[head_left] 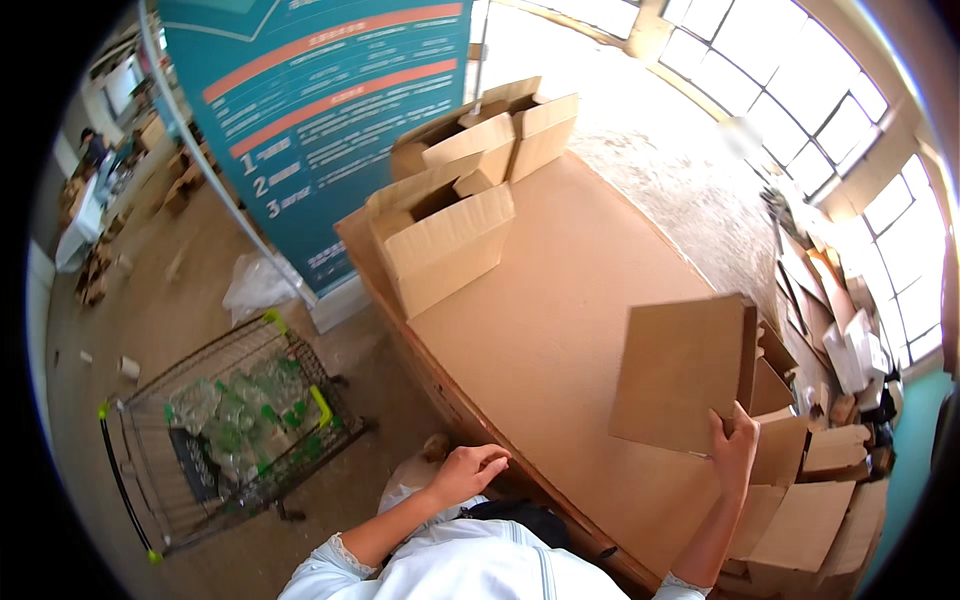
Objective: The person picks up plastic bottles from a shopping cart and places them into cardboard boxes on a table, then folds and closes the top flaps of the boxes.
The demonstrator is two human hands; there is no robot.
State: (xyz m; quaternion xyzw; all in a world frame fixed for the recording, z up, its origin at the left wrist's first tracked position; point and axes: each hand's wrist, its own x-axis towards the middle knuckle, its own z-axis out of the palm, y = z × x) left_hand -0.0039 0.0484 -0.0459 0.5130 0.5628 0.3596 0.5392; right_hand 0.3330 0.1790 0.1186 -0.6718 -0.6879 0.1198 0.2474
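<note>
Right hand (735,447) pinches flat brown cardboard sheet (680,372); left hand (468,472) loosely curled, empty

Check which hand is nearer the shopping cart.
Left. The left hand rests at the table's near edge, just right of the cart. The right hand is farther right, gripping a flat cardboard sheet.

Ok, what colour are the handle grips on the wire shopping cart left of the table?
Bright green, on the wire shopping cart, seen in the head view.
</note>
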